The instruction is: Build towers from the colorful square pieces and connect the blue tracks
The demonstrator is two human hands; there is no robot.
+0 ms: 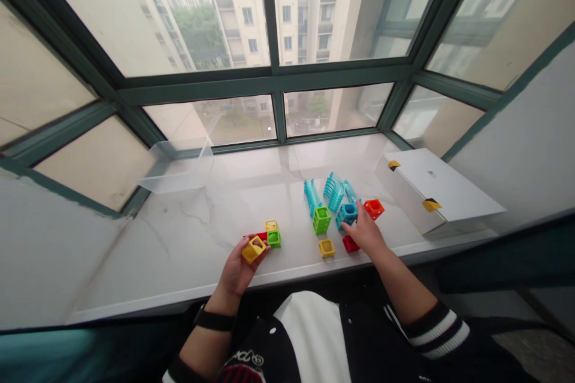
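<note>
Between the fingers of my left hand (236,270) is a yellow block (254,249) with round openings, tilted above the sill. Just behind it sit a low green block (274,239), a small yellow block (271,225) and a partly hidden red piece (260,236). My right hand (367,232) has its thumb and fingers around a blue block (345,215). Around that hand are a tall green block (321,221), a yellow block (327,248), an orange-red block (374,209) and a red block (350,244), partly covered by the hand.
Translucent teal track pieces (333,191) lie behind the blocks on the marble-patterned sill (193,245). A clear plastic bin (179,167) stands at the back left, a white box (442,188) with yellow-black tabs at the right. Green-framed windows (278,81) close off the back.
</note>
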